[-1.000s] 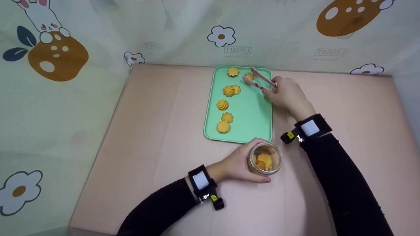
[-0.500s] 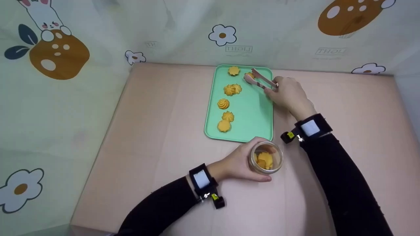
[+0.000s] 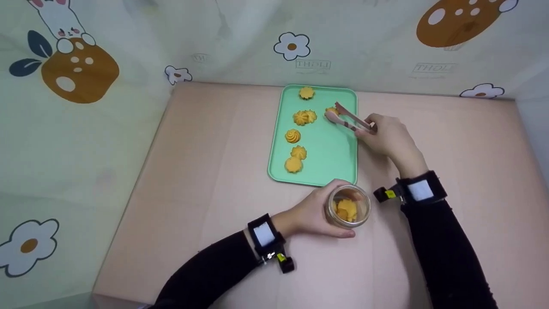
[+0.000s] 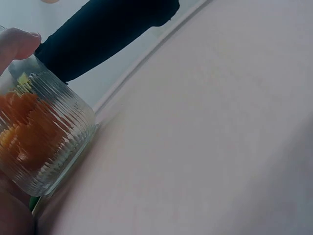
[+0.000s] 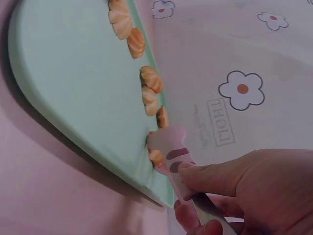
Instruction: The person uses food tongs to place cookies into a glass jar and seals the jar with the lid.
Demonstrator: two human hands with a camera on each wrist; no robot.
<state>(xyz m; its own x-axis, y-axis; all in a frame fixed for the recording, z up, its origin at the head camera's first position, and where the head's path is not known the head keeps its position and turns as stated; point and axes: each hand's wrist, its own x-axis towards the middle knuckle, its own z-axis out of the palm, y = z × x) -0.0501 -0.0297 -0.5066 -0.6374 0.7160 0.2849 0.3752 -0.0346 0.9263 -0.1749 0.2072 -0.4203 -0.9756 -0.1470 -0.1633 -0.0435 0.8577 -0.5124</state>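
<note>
My left hand holds a ribbed glass jar from its left side, fingers and thumb round it. Several golden cookies lie inside the open-topped jar. Above the right part of a green tray, my right hand grips a pair of pink tongs. One cookie sits between the tong tips, partly hidden by them. The right wrist view shows the thumb pressing on the striped arm of the tongs, with the other fingers beneath.
Several piped cookies lie along the tray's left half, some touching each other. The tray reaches almost to the back edge of the pale pink table. Behind it hangs a patterned cloth with flowers.
My right hand and the tongs have moved right and toward me, and the cookie between the tips has moved with them. The left hand and jar have stayed in place.
</note>
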